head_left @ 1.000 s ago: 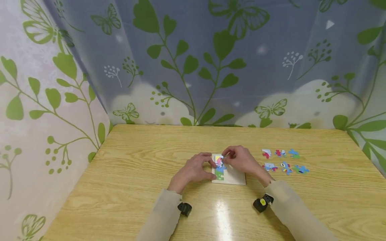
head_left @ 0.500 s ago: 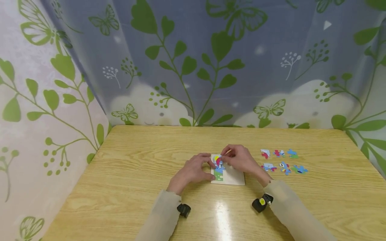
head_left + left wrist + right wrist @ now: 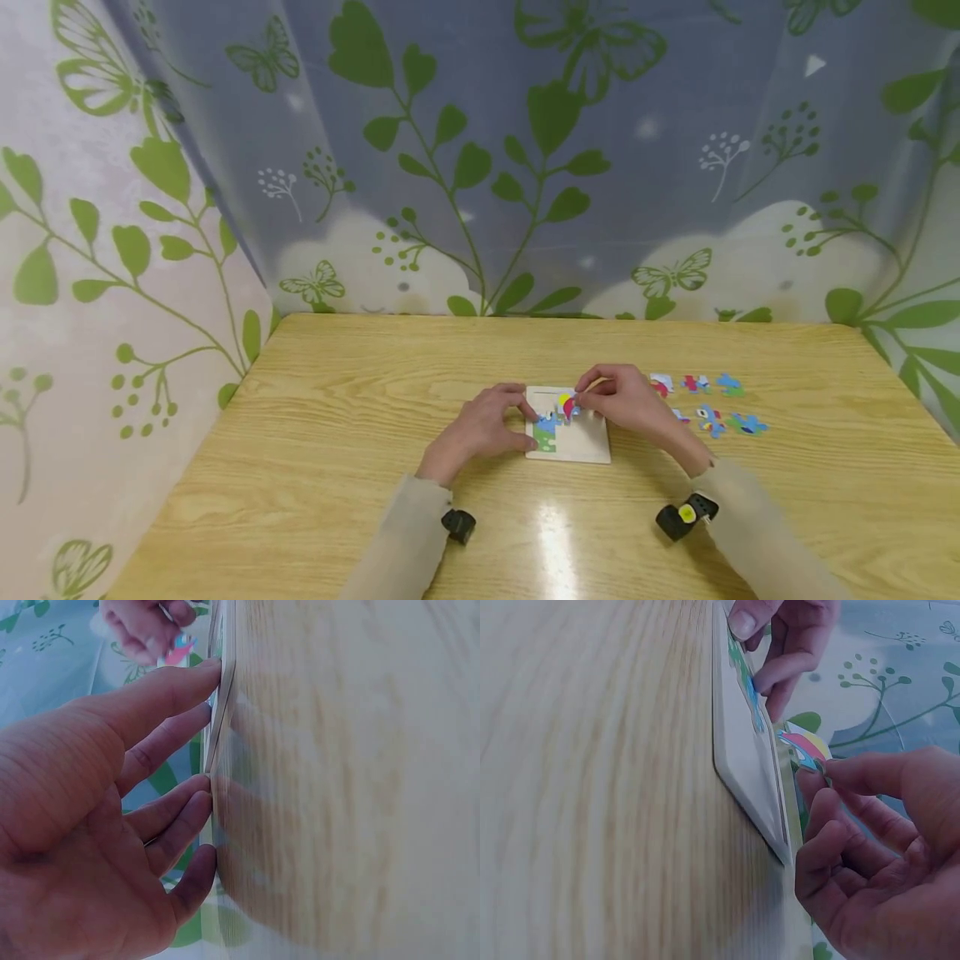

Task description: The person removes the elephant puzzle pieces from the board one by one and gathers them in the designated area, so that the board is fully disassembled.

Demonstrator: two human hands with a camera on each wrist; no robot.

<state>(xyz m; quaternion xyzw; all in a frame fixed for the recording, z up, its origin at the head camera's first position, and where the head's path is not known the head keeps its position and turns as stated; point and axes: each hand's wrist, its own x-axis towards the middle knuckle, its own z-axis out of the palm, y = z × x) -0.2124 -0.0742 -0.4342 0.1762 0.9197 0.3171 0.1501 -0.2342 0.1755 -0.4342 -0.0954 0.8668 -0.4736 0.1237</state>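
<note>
A pale square puzzle board point(image 3: 585, 446) lies on the table with blue and green puzzle pieces point(image 3: 545, 440) fitted along its left side. My left hand point(image 3: 483, 421) rests at the board's left edge, thumb and fingertips touching it. Between thumb and index finger, my right hand point(image 3: 618, 400) pinches a puzzle piece point(image 3: 567, 406) printed yellow, red and blue. In the right wrist view, this puzzle piece point(image 3: 808, 746) is lifted and tilted, apart from the board point(image 3: 742, 765). The left wrist view shows the left fingertips point(image 3: 201, 784) along the board's edge.
Loose puzzle pieces point(image 3: 709, 421) lie in two rows right of the board, some partly behind the right hand. The wooden table point(image 3: 337, 400) reaches back to a patterned curtain point(image 3: 465, 167). Each wrist wears a black camera point(image 3: 459, 525).
My right hand has moved right, carrying the yellow, red and blue puzzle piece away from the board's upper left corner. My left hand stays in place.
</note>
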